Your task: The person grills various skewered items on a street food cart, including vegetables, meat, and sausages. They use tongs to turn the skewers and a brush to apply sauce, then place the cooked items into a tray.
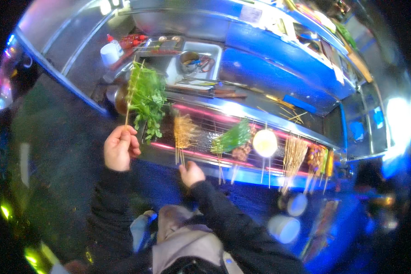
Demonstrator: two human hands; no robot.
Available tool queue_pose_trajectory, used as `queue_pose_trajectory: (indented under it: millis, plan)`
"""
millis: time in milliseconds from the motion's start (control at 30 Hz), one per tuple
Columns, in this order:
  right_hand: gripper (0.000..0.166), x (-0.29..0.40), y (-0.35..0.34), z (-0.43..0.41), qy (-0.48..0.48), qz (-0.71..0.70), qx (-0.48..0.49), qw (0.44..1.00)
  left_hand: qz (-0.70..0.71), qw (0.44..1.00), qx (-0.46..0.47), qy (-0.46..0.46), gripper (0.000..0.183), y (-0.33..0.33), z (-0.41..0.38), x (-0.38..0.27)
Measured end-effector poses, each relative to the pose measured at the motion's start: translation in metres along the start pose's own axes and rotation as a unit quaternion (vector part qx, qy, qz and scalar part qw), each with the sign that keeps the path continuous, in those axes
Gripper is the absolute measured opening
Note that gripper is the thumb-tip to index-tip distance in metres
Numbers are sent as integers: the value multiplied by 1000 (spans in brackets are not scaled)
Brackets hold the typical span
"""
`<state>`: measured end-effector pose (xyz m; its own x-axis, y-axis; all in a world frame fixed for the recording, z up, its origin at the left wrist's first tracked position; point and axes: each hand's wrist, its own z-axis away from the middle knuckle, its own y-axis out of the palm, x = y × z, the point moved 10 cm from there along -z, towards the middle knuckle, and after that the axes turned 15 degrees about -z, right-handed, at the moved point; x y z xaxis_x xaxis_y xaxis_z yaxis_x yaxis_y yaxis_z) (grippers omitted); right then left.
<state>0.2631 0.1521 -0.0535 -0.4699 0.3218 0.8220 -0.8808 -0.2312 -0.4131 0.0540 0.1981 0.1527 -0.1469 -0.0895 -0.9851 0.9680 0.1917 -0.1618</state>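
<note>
Pinched in my left hand (121,147) are thin sticks that carry a bunch of leafy green herbs (149,97), raised beside the left end of a long grill (205,137). At the grill's front edge, my right hand (192,173) grips the lower stick ends of a fan-shaped, golden-brown skewered food (184,132), possibly enoki mushrooms. To its right on the grill rest skewered green stalks (231,137), meat skewers (240,153) partly covered by the greens, and a pale round piece (264,143) on two sticks. Farther right lies a bundle of tan strips (294,152).
Pink-glowing heating bars (205,114) run along the grill. Behind it stand a white tray (219,56) with a metal cup (189,61), loose sticks (293,113) and red-capped bottles (133,40). White tubs (285,228) are below at right. Mixed skewers (316,157) occupy the right end.
</note>
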Motion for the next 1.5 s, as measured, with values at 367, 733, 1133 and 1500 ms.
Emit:
queue_pose_trajectory:
  millis: [367,733,1133,1500]
  plan:
    - [11,-47,62,-17,213,-650,16,730,14,999,22,-27,14,14,7,16]
    - [8,-92,34,-7,201,-886,96,406,47,993,108,31,16,94,-7,-20]
    - [13,-97,-282,91,-58,97,-325,939,128,982,85,-111,16,129,9,30]
    - [24,-208,-315,65,126,191,-239,944,-37,934,-51,-351,33,20,32,308]
